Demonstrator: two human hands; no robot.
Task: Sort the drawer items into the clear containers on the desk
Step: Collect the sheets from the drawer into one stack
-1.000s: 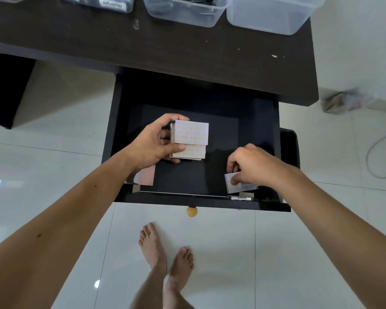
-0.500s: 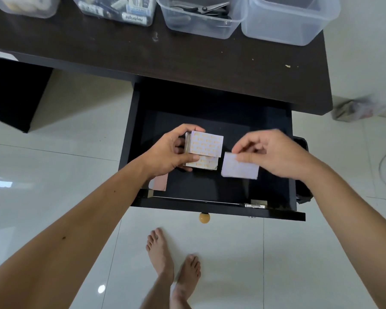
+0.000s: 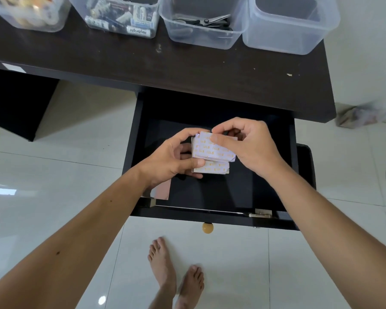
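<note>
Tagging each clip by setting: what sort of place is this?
Probably a home room with a work desk: a dark desk with an open drawer, a glossy tiled floor, bare feet.

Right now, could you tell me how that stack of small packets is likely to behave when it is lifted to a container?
The stack of packets looks thin and light, so probably bendy. The layers sit offset, so they may slide apart. The left hand and right hand both pinch it, which suggests it needs squaring.

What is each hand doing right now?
Left hand: grips the stack of cards.
Right hand: pinches the top card onto that stack.
</note>
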